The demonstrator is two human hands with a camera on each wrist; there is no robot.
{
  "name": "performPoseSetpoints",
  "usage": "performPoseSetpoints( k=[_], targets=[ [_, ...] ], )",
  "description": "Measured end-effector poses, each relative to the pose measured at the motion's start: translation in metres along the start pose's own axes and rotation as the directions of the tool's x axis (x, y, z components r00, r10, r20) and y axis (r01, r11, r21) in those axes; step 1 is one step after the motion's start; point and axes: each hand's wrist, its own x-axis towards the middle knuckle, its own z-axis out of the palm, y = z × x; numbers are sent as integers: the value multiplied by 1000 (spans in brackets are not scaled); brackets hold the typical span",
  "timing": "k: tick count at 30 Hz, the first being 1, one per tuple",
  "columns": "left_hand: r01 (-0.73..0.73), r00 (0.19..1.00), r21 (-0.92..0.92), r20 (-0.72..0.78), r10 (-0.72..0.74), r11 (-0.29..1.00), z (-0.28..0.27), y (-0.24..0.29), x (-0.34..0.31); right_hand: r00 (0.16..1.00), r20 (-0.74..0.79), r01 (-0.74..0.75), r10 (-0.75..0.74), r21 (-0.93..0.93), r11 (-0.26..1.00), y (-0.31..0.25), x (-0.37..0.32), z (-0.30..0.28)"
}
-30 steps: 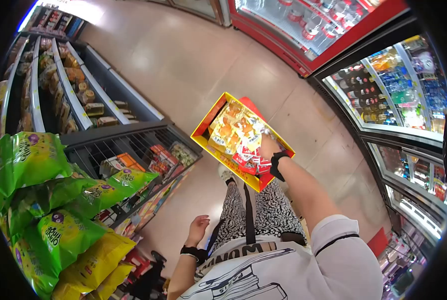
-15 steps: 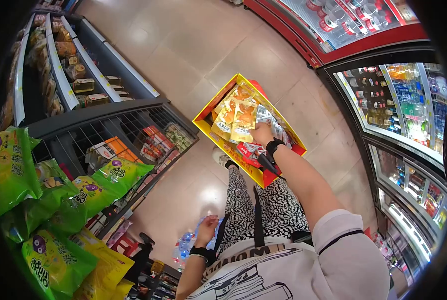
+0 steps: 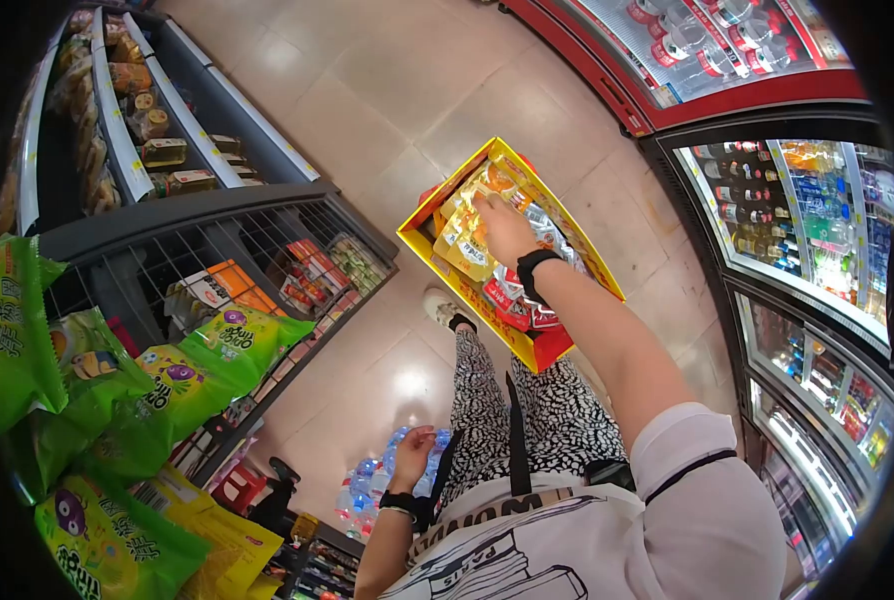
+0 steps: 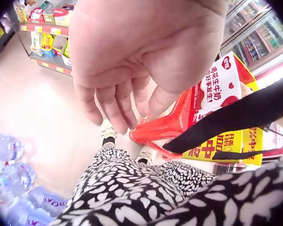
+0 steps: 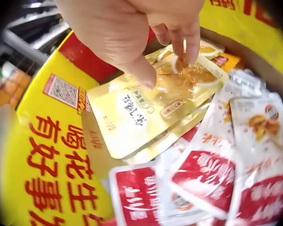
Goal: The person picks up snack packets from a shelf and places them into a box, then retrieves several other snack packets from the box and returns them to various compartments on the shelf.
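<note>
A yellow-and-red cardboard box (image 3: 587,262) in front of my legs holds snack packets. My right hand (image 3: 503,230) reaches into it. In the right wrist view, its spread thumb and fingers rest on the upper part of a gold snack packet (image 5: 132,117), which lies over another gold one. White-and-red packets (image 5: 203,179) are heaped beside them. My left hand (image 4: 146,52) hangs by my thigh with loosely bent fingers, nothing in it. Beyond its fingertips, in the left wrist view, are a red plastic piece (image 4: 167,125) and the box's printed outer wall.
To the left stand a dark shelf rack (image 3: 197,215) and green snack bags (image 3: 117,535). Drinks fridges (image 3: 782,210) line the right side. Packs of water bottles (image 3: 367,485) sit on the floor near my left hand. Tiled floor (image 3: 387,110) stretches ahead.
My right hand has moved from the white-and-red packets, past the gold packets' near edge, onto the gold packets. The view has shifted, with water bottles now showing. My left hand still hangs by the thigh.
</note>
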Motion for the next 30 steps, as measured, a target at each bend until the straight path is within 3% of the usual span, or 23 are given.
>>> performPoseSetpoints(
  k=[1,3,4,7,11,13,14,15,17,19,21,22,23,24,26,27,29,30],
  targets=[
    [14,1000,2,-9,-14,1000,0,-2,0,1000,2,-1,1,-1,1000,-1,3,-1],
    [31,999,4,-17,-31,1000,1,-2,1,943,130,333,-307,-310,891,-5,10,0],
    [30,999,5,-17,-30,1000,2,-1,0,906,178,423,-383,-381,822,-4,12,5],
    [21,1000,-1,-17,-21,1000,5,5,1,848,201,529,-490,-358,769,-1,12,21],
    [-10,1000,16,-14,10,1000,9,22,3,839,121,523,-530,-445,727,-1,5,23],
    [-34,999,22,-17,34,999,11,30,6,859,213,508,-465,-462,727,0,4,23],
    [-57,998,26,-19,57,998,12,34,8,830,86,526,-551,-448,723,3,1,20],
    [-59,998,28,-16,59,998,13,38,10,831,84,524,-549,-450,723,3,-1,16],
    [-106,994,-13,-17,106,994,14,47,15,883,229,467,-409,-344,815,3,-3,6],
    [-122,992,-23,-20,121,992,18,64,17,883,190,468,-429,-303,830,4,-10,-6],
    [-142,990,-31,-26,141,989,22,83,20,920,89,385,-381,-26,923,4,-17,-19],
    [-159,987,8,-25,159,987,24,94,20,903,-10,429,-429,12,903,1,-21,-27],
    [-175,984,47,-24,176,983,25,104,21,903,-13,431,-430,10,902,-4,-26,-32],
    [-179,983,48,-24,180,983,29,118,19,939,-37,342,-341,172,924,-21,-35,-52],
    [-257,964,63,-56,261,964,39,148,12,985,34,136,-166,427,894,-43,-50,-76],
    [-258,964,64,-54,261,964,44,161,8,986,33,135,-165,426,894,-51,-58,-78],
    [-459,886,66,-44,462,886,52,183,3,967,181,-10,-180,733,681,-67,-71,-79],
    [-501,863,53,-39,504,864,55,189,3,945,229,-25,-232,761,648,-76,-77,-81]
  ],
)
